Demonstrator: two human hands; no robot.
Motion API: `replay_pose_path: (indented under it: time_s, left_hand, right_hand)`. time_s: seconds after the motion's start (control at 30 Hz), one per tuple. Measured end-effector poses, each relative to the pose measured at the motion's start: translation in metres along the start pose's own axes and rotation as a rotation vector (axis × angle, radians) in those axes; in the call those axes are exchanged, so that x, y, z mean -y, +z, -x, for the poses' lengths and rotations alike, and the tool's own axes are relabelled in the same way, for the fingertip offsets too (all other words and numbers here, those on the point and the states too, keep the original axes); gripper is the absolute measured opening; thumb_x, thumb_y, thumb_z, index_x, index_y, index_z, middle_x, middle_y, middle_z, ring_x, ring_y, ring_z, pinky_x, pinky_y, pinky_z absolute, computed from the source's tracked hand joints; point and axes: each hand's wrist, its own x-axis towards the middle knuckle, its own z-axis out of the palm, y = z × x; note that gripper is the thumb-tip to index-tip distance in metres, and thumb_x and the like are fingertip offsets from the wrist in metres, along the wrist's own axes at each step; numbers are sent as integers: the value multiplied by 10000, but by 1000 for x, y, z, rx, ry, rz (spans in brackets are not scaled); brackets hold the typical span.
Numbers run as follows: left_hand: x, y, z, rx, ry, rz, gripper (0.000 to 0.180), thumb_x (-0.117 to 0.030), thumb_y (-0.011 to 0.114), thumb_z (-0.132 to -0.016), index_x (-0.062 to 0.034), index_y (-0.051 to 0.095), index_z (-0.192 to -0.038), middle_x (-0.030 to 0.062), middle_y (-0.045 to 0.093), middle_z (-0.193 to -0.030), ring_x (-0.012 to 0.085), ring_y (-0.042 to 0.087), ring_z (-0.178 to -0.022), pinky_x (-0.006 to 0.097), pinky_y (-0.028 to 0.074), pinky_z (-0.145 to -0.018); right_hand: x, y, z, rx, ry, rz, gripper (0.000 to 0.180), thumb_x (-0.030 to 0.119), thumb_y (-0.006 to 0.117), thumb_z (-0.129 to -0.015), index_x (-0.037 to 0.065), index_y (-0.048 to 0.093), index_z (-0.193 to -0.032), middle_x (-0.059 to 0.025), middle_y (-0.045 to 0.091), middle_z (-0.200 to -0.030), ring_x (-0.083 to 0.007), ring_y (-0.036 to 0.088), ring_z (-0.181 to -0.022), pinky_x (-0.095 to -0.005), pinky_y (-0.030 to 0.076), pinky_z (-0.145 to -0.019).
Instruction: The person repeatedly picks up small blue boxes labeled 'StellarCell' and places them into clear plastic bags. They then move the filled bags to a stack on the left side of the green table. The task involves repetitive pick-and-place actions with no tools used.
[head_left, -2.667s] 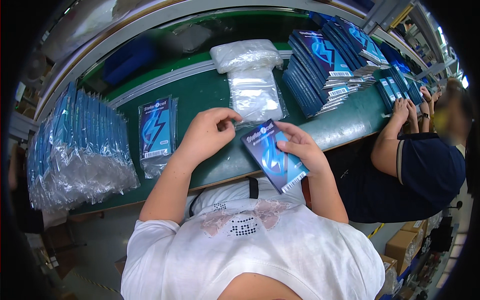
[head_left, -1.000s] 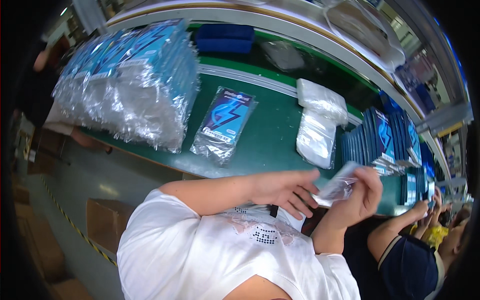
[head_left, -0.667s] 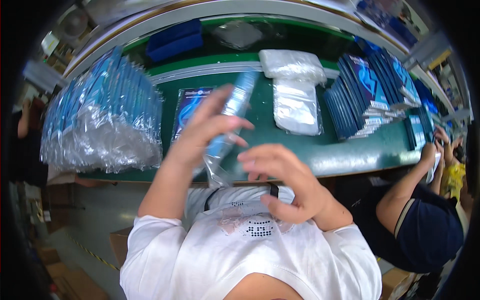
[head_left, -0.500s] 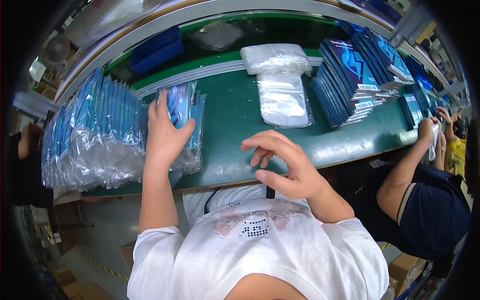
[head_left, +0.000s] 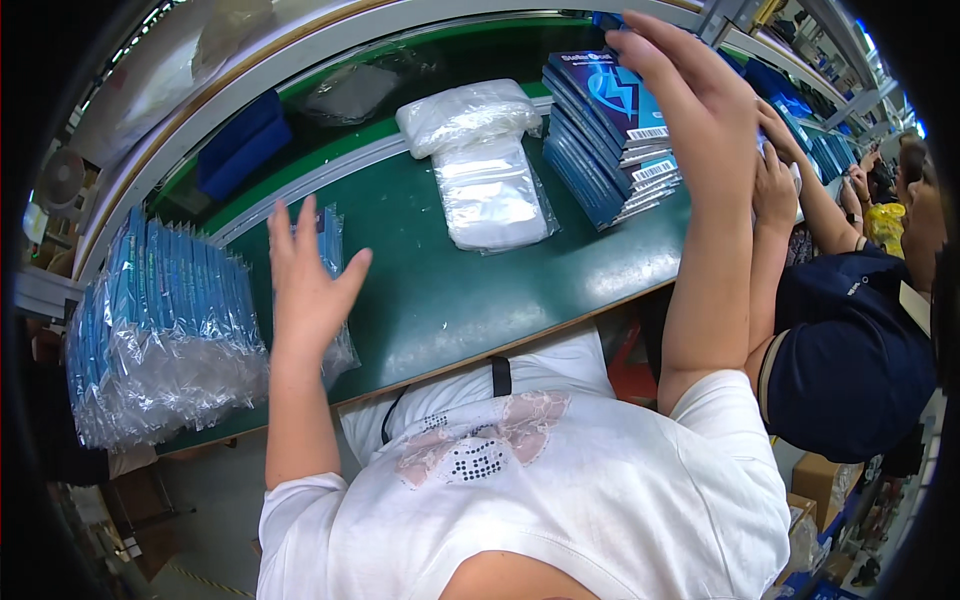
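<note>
My left hand is spread above a blue flat box in a clear bag, its fingers apart. The hand partly hides that box, and I cannot tell whether they touch. To its left, a long row of bagged blue boxes stands packed together, loose bag ends toward me. My right hand is stretched out at the far right, beside and over the stacked blue flat boxes. Its fingers are extended with nothing seen in them, and it covers part of the stacks behind.
Clear plastic bags lie in a pile mid-table, with a thicker folded bundle across their far end. A blue bin sits behind on the left. A co-worker in dark clothing is close on my right, arms near mine.
My right hand has swung from in front of me to the far-right stacks. My left hand has opened off the bagged box. The view has turned right.
</note>
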Motion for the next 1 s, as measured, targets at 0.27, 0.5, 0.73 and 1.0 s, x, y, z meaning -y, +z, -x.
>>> replay_pose_path:
  time_s: [0.27, 0.5, 0.73, 1.0]
  left_hand:
    - [-67, 80, -7, 163, 563, 119, 281, -71, 627, -776, -100, 660, -1054, 79, 598, -1176, 276, 526, -1128, 410, 387, -949]
    - [-69, 76, -18, 206, 386, 233, 164, -36, 603, -781, -67, 692, -916, 99, 607, -869, 255, 580, -899, 369, 438, -819]
    - [-71, 75, -8, 58, 306, 600, 126, -4, 584, -829, 5, 660, -929, 133, 617, -899, 296, 606, -855, 344, 486, -748]
    - [-58, 79, -13, 72, 403, 749, 223, 48, 628, -692, 5, 671, -907, 138, 633, -891, 248, 627, -798, 304, 488, -707]
  right_hand:
    - [-49, 28, -4, 364, 95, 825, 607, 438, 676, -757, 10, 609, -1182, -239, 586, -1138, -345, 544, -1108, -387, 414, -962]
    - [8, 13, 19, 380, 73, 737, 566, 304, 749, -638, 80, 633, -1144, -171, 584, -963, -329, 554, -950, -384, 457, -839]
    - [34, 29, 91, 240, 736, -971, 595, 334, 638, -845, 47, 431, -1323, -76, 559, -971, -100, 541, -800, -222, 454, -668]
    - [1, 69, 156, 382, 1109, -1389, 523, 80, 613, -858, -92, 383, -1295, -151, 610, -1063, -149, 633, -916, -262, 544, -673]
